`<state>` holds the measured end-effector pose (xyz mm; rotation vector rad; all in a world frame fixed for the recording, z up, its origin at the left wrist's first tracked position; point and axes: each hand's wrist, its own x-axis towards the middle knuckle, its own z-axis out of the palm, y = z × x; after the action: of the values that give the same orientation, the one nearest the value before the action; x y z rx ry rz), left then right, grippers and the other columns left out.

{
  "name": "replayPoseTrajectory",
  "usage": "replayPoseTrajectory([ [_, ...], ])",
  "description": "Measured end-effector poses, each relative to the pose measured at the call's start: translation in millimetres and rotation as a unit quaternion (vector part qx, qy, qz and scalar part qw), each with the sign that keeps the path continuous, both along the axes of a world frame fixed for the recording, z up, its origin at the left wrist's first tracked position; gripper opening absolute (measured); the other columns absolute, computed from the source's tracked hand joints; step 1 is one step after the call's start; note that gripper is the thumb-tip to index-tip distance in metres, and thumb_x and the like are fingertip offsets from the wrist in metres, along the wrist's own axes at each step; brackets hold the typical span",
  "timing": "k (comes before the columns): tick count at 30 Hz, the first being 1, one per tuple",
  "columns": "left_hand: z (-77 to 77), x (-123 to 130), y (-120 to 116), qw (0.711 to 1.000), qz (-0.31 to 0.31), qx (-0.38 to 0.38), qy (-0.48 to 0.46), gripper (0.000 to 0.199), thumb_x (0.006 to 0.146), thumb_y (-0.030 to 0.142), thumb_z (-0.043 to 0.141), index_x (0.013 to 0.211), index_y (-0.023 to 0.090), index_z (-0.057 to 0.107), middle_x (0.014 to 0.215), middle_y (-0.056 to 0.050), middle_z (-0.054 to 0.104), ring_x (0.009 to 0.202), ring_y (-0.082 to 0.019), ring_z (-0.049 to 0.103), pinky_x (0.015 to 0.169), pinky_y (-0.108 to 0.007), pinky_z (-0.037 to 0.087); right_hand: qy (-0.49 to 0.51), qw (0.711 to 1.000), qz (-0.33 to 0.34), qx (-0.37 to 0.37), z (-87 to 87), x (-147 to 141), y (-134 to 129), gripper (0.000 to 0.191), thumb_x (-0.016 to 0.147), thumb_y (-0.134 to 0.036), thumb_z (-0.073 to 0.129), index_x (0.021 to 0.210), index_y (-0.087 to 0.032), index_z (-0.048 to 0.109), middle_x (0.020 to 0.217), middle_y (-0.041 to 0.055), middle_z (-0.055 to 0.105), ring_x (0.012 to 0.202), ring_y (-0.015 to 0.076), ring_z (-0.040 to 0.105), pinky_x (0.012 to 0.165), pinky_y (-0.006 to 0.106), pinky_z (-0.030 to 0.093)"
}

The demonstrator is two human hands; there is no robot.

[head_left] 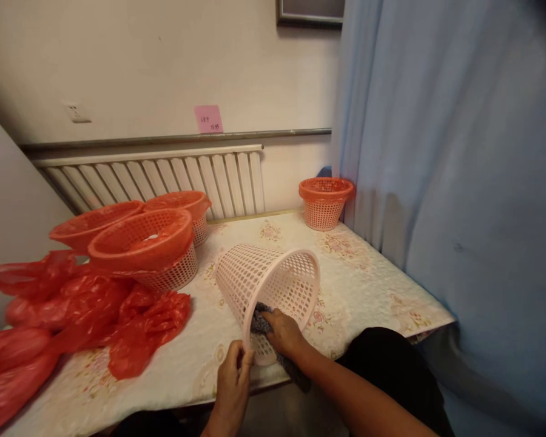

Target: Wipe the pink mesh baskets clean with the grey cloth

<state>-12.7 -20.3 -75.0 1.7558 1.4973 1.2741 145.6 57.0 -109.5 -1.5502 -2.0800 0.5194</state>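
Note:
A pale pink perforated plastic wastebasket [246,270] lies on its side on the table, its mouth facing right and toward me. My left hand [233,373] pinches the near edge of its rim between thumb and fingers. Inside the mouth, my right hand [286,332] grips a dark grey cloth [260,320] and presses it against the inner wall near the rim. Part of the cloth hangs out below my right wrist. Some fingers of the right hand are hidden by the cloth.
Several wastebaskets lined with red bags [141,243] stand at the left, and another lined wastebasket [325,206] at the back right. Loose red plastic bags [86,309] are heaped on the flowered tablecloth [368,303]. A radiator [186,179] and a blue curtain [437,182] border the table.

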Motion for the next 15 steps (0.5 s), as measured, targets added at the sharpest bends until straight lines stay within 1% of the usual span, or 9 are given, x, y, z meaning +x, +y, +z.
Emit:
replayPoseTrajectory([
  [1, -9.2, 1, -2, 1.000, -0.004, -0.014, -0.004, 0.026, 0.087, 0.043, 0.049, 0.076, 0.022, 0.058, 0.068, 0.000, 0.063, 0.066, -0.019, 0.060, 0.063, -0.027, 0.050, 0.014, 1.000, 0.002, 0.000, 1.8, -2, 0, 0.047, 0.069, -0.011, 0.054, 0.114, -0.022, 0.062, 0.099, 0.0060, 0.064, 0.086, 0.0204, 0.060, 0.077, 0.027, 0.044],
  [4, -31.1, 3, -7, 0.998, -0.035, -0.050, -0.030, 0.030, 0.084, 0.047, 0.052, 0.090, 0.021, 0.065, 0.085, -0.005, 0.072, 0.083, -0.023, 0.066, 0.078, -0.033, 0.053, 0.062, 0.998, 0.015, -0.001, 9.3, -10, -2, 0.032, 0.073, -0.011, 0.050, 0.100, -0.018, 0.065, 0.089, 0.0030, 0.066, 0.082, 0.0177, 0.061, 0.074, 0.024, 0.045],
  [6, -38.9, 4, -7, 0.997, -0.035, -0.059, -0.045, 0.035, 0.082, 0.049, 0.053, 0.094, 0.019, 0.067, 0.091, -0.008, 0.074, 0.089, -0.026, 0.067, 0.082, -0.036, 0.053, 0.088, 0.996, 0.024, -0.003, 14.8, -16, -6, 0.024, 0.078, -0.013, 0.045, 0.094, -0.016, 0.063, 0.083, 0.0010, 0.066, 0.076, 0.0154, 0.060, 0.069, 0.021, 0.046],
  [8, -40.7, 4, -5, 0.997, -0.031, -0.058, -0.050, 0.035, 0.081, 0.049, 0.054, 0.093, 0.019, 0.068, 0.091, -0.008, 0.074, 0.089, -0.027, 0.067, 0.082, -0.036, 0.053, 0.098, 0.995, 0.032, -0.003, 19.0, -21, -11, 0.021, 0.081, -0.015, 0.044, 0.092, -0.015, 0.062, 0.082, 0.0007, 0.066, 0.074, 0.0144, 0.060, 0.066, 0.021, 0.046],
  [10, -36.6, 3, -3, 0.998, -0.032, -0.048, -0.041, 0.030, 0.082, 0.045, 0.053, 0.088, 0.019, 0.067, 0.085, -0.006, 0.074, 0.084, -0.025, 0.067, 0.077, -0.034, 0.053, 0.091, 0.995, 0.037, 0.004, 20.7, -22, -16, 0.020, 0.079, -0.015, 0.046, 0.093, -0.015, 0.061, 0.088, 0.0028, 0.066, 0.079, 0.0156, 0.060, 0.072, 0.022, 0.046],
  [11, -32.2, 1, -2, 0.998, -0.029, -0.041, -0.030, 0.027, 0.083, 0.043, 0.052, 0.083, 0.020, 0.066, 0.080, -0.004, 0.072, 0.079, -0.023, 0.066, 0.074, -0.032, 0.053, 0.081, 0.996, 0.039, 0.008, 20.4, -21, -18, 0.022, 0.077, -0.014, 0.048, 0.095, -0.015, 0.061, 0.092, 0.0046, 0.065, 0.083, 0.0170, 0.060, 0.076, 0.024, 0.046],
  [13, -18.3, -2, 0, 1.000, -0.012, -0.020, -0.003, 0.025, 0.084, 0.040, 0.050, 0.072, 0.021, 0.061, 0.067, -0.001, 0.066, 0.067, -0.020, 0.062, 0.064, -0.028, 0.050, 0.054, 0.997, 0.044, 0.011, 18.2, -18, -20, 0.031, 0.072, -0.014, 0.054, 0.103, -0.015, 0.061, 0.101, 0.0085, 0.063, 0.090, 0.0207, 0.059, 0.081, 0.028, 0.045],
  [15, 1.5, -4, 1, 1.000, 0.000, 0.003, 0.028, 0.027, 0.084, 0.037, 0.048, 0.063, 0.021, 0.054, 0.058, 0.001, 0.059, 0.057, -0.017, 0.056, 0.057, -0.025, 0.044, 0.025, 0.998, 0.049, 0.007, 14.9, -14, -19, 0.042, 0.070, -0.015, 0.057, 0.112, -0.016, 0.060, 0.104, 0.0103, 0.061, 0.090, 0.0235, 0.059, 0.080, 0.030, 0.045],
])
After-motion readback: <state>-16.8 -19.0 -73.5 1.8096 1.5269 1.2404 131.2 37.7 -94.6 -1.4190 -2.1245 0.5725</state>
